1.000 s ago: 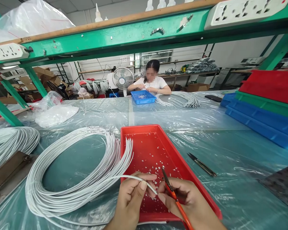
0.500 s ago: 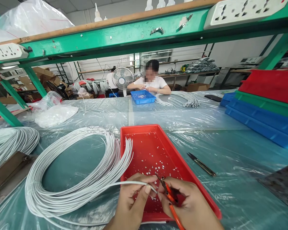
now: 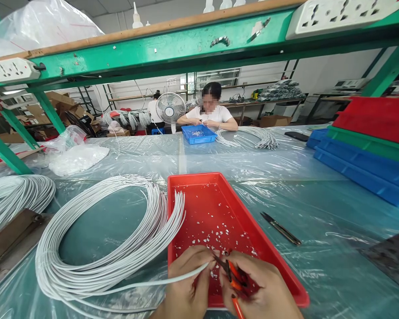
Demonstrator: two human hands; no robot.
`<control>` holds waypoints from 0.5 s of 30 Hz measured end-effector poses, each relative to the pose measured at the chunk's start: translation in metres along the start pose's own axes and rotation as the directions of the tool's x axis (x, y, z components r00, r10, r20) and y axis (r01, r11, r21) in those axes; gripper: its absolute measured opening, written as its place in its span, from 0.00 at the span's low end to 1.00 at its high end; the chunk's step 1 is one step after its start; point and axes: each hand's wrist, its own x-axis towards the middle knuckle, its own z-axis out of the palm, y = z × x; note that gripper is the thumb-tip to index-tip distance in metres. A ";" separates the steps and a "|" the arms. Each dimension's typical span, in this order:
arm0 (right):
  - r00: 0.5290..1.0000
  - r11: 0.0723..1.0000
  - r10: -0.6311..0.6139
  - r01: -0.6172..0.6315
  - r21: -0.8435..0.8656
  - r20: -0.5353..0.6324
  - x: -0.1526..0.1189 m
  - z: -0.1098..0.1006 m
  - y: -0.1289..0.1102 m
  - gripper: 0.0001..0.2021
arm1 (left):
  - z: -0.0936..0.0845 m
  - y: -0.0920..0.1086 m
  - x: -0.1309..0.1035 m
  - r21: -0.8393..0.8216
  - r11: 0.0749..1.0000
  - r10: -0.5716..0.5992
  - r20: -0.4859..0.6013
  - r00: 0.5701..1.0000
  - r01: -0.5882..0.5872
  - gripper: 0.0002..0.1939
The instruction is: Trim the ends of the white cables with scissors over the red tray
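Observation:
My left hand pinches a white cable close to its end, above the front part of a red tray. Orange-handled cutting pliers are gripped in my right hand, their dark jaws pointing at the cable end by my left fingertips. Whether the jaws touch the cable is hard to make out. Small white and silvery scraps lie scattered in the tray. To the left rests a large coil of white cables, its cut ends reaching over the tray's left rim.
Thread snips lie right of the tray. Stacked red, green and blue trays stand far right. Another coil is at far left. Across the table a person works over a blue tray. A green shelf beam crosses overhead.
The cable end has tilted from pointing down to pointing upward, and the cable now sags lower on the left. My left fingers have closed around it, and the pliers have shifted slightly down and left.

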 end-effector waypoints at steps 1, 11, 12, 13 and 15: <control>0.999 1.000 -0.026 0.026 0.002 0.018 -0.001 -0.001 -0.002 0.05 | 0.001 0.000 0.000 -0.013 1.000 -0.029 -0.010 1.000 0.028 0.12; 0.979 0.994 0.073 -0.087 -0.067 -0.191 0.010 -0.020 0.014 0.04 | -0.001 0.000 0.012 -0.546 0.621 -0.596 0.137 0.791 0.562 0.11; 0.977 0.992 0.092 -0.107 -0.069 -0.192 0.010 -0.020 0.017 0.04 | -0.001 -0.001 0.012 -0.567 0.598 -0.604 0.146 0.784 0.567 0.11; 0.978 0.991 0.118 -0.127 -0.045 -0.174 0.010 -0.019 0.019 0.07 | 0.000 -0.003 0.012 -0.581 0.582 -0.610 0.153 0.778 0.570 0.11; 0.979 0.982 0.180 -0.173 0.081 -0.094 0.009 -0.016 0.020 0.14 | 0.000 -0.005 0.011 -0.593 0.572 -0.610 0.156 0.777 0.567 0.11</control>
